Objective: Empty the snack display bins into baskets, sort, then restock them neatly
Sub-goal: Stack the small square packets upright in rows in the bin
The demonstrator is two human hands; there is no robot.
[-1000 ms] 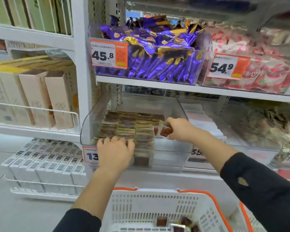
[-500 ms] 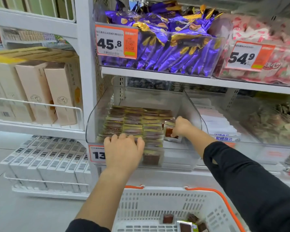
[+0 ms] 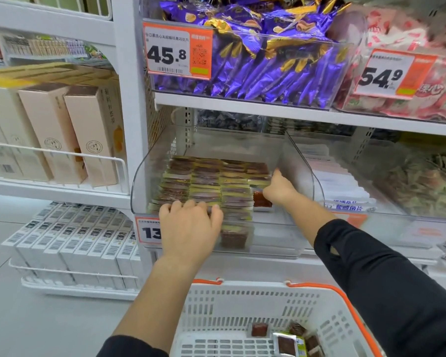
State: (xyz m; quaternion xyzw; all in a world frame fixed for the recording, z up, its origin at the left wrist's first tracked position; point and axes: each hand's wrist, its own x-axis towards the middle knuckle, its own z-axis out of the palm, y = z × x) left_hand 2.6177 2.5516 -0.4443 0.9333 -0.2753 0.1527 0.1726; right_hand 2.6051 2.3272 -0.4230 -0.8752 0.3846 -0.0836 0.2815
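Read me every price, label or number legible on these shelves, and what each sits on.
"45.8": price tag on the purple candy bin.
"54.9": price tag on the red-and-white sweets bin.
"13": price tag on the clear bin, rest hidden by the left hand.
Chinese lines, barcodes: too blurred.

beige cartons [image 3: 70, 135] above white boxes [image 3: 83, 243]

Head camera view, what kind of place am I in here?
Most likely a snack or grocery shop: orange price tags on clear display bins of wrapped snacks, white shelving, and a shopping basket below.
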